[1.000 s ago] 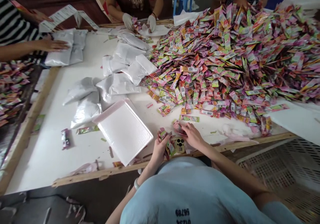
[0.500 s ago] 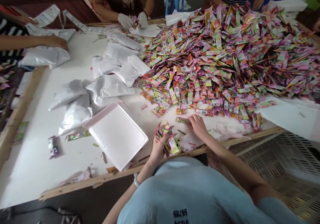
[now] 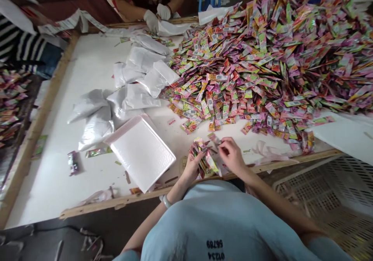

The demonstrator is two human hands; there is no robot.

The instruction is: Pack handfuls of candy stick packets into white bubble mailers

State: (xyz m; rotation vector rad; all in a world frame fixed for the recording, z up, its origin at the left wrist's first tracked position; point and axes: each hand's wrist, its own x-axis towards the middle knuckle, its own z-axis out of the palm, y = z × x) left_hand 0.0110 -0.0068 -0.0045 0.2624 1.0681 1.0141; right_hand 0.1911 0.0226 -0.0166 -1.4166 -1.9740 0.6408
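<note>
Left hand (image 3: 192, 166) clamped around a bunch of sachets (image 3: 210, 160) at the near edge of the bench (image 3: 93, 64); right hand (image 3: 232, 154) just beside it, thumb and fingers pinched on a single sachet (image 3: 214, 138). Big sachet pile (image 3: 262, 68) covers the bench beyond the hands and off to the right. White padded envelopes (image 3: 142, 152) lie left of the left hand, bulging silvery pouches (image 3: 96, 128) just behind them.
</note>
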